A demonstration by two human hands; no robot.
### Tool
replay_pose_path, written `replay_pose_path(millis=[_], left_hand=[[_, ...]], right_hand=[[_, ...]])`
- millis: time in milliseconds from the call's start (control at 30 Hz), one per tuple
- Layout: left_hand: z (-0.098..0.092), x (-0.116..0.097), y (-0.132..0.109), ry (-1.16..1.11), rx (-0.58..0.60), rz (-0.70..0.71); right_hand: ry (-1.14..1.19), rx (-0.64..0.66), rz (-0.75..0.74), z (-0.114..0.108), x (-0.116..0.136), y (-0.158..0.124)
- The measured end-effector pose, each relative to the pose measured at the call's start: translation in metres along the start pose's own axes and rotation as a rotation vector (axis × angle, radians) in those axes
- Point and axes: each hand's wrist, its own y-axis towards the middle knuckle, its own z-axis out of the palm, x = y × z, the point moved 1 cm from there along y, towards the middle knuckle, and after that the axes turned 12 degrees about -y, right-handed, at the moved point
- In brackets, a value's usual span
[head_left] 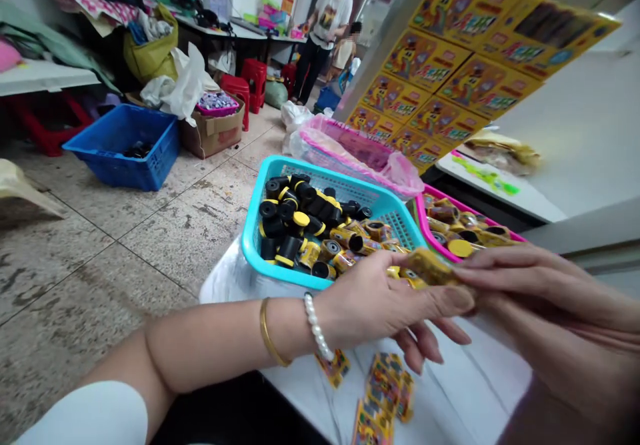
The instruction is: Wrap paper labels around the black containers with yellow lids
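left hand [365, 291], centre right of frame: piece pinched between thumb and index finger, other fingers spread loose below. right hand [550, 291], right edge: fingertips closed on the piece's right end. yellow-printed canister [429, 265] is held between the two, in front of the cyan basket's [251, 231] lower right corner.

handling, as judged: light, small enough for fingertips. body probably stiff plastic, not fragile; printed wrap looks thin and glossy, so some slip and creasing can be expected. best gripped by the two ends, with the printed side left free; light pressure should be enough.

further out: bare black canisters [289, 248] with yellow rims are heaped at the basket's left, wrapped canisters [345, 245] at its right. printed labels [384, 385] are scattered at bottom centre on the white tabletop [450, 391]. more wrapped pieces are seen in the pink basket [425, 221], right of centre.

hard to make out: held piece is motion-blurred and partly covered by fingers; wrap edge and end caps can't be read. right palm is turned away. lowest labels are cut off by the bottom edge. pink basket's near side is hidden behind the right hand.
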Motion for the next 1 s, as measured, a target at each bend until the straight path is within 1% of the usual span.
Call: replay_pose_path(millis=[67,100,167,233,300,367,433,500,600,667,700,767,833,867,933,1000], left_hand=[[0.0,0.003,-0.001,-0.011,-0.03,0.0],[-0.001,0.006,-0.001,0.0,-0.047,0.006],[-0.003,0.013,-0.003,0.075,-0.065,0.007],[-0.006,0.023,-0.005,0.243,-0.041,-0.022],[-0.007,0.033,-0.008,0.492,0.041,-0.02],[-0.007,0.04,-0.011,0.712,0.15,0.074],[-0.005,0.041,-0.014,0.836,0.21,0.169],[-0.003,0.038,-0.014,0.892,0.208,0.189],[-0.002,0.032,-0.012,0.933,0.181,0.151],[-0.003,0.03,-0.01,0.955,0.169,0.158],[-0.004,0.031,-0.009,0.969,0.161,0.175],[-0.006,0.034,-0.008,0.999,0.152,0.206],[-0.007,0.038,-0.008,1.03,0.163,0.201],[-0.007,0.04,-0.007,1.056,0.171,0.187],[-0.006,0.042,-0.005,1.149,0.197,0.165],[-0.006,0.042,-0.005,1.266,0.222,0.197]], right_hand=[[-0.151,0.002,0.004,0.005,-0.008,0.004],[-0.197,0.035,0.005,0.007,-0.013,0.006],[-0.297,0.154,0.029,0.011,-0.026,0.007],[-0.397,0.277,0.096,0.009,-0.037,0.006],[-0.469,0.351,0.133,0.004,-0.044,0.003],[-0.533,0.335,0.099,-0.001,-0.044,0.0],[-0.581,0.307,0.05,-0.002,-0.043,-0.001],[-0.614,0.3,0.039,0.002,-0.042,0.0],[-0.614,0.312,0.077,0.009,-0.046,0.003],[-0.627,0.316,0.112,0.013,-0.049,0.003],[-0.66,0.302,0.136,0.014,-0.05,0.003],[-0.744,0.229,0.193,0.016,-0.048,0.003],[-0.789,0.165,0.221,0.02,-0.042,0.003],[-0.791,0.169,0.212,0.023,-0.039,0.003],[-0.765,0.229,0.177,0.03,-0.035,0.004],[-0.735,0.274,0.173,0.035,-0.036,0.004]])
